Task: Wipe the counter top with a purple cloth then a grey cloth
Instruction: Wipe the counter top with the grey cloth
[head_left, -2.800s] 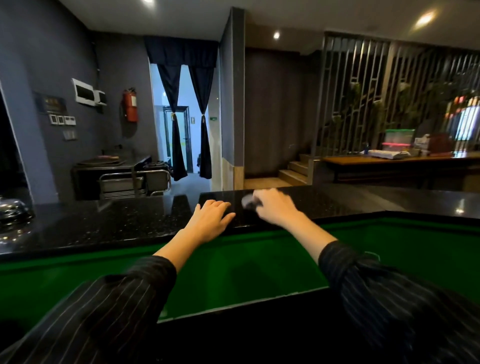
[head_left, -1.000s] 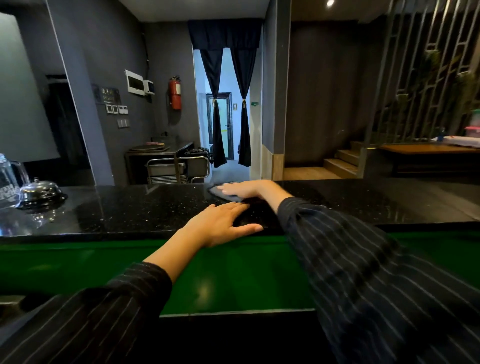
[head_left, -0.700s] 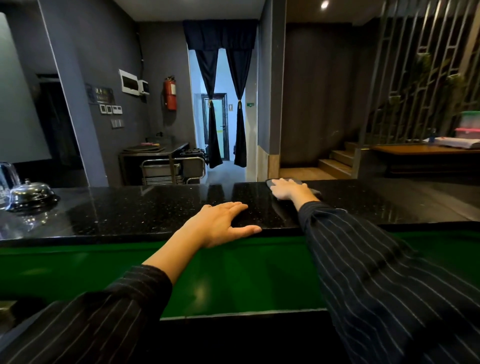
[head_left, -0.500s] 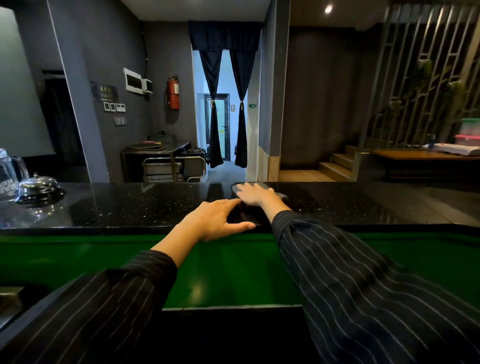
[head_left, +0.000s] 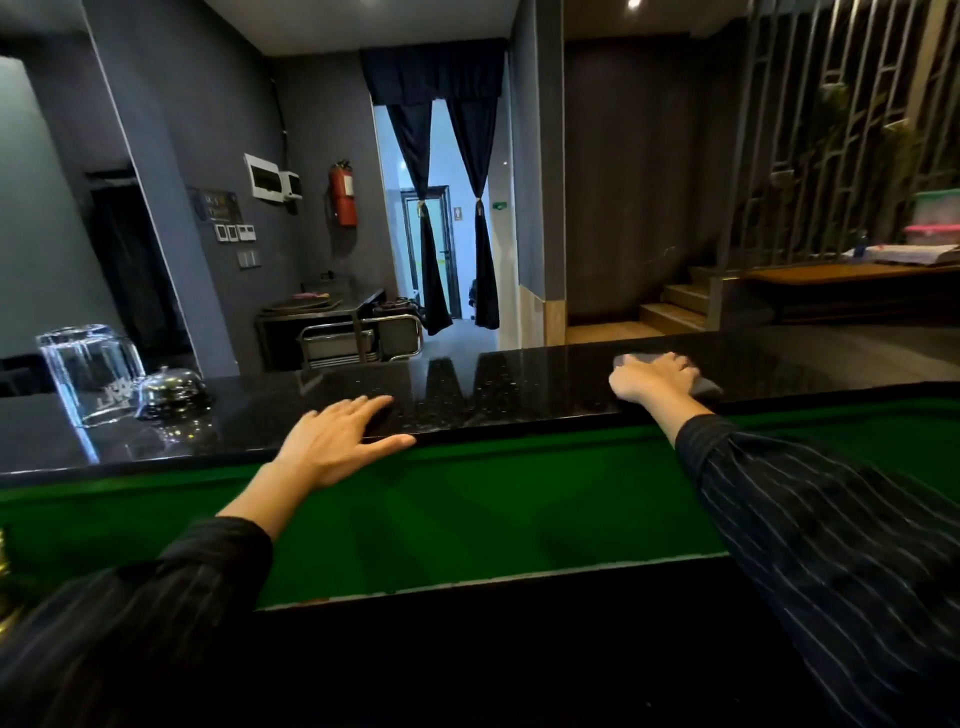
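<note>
The counter top (head_left: 493, 395) is glossy black speckled stone and runs across the view. My right hand (head_left: 652, 379) presses flat on a grey cloth (head_left: 704, 385) on the counter at the right; most of the cloth is hidden under the palm and fingers. My left hand (head_left: 337, 439) rests flat on the counter's near edge at the centre left, fingers spread, holding nothing. No purple cloth is in view.
An upturned glass jug (head_left: 88, 374) and a small metal bell (head_left: 169, 392) stand on the counter at the far left. A green panel (head_left: 493, 514) drops below the counter's near edge. Beyond the counter are a metal trolley (head_left: 358, 338) and steps (head_left: 670, 312).
My right hand has slid the grey cloth along the counter from beside my left hand out to the right. My left hand has stayed planted on the near edge.
</note>
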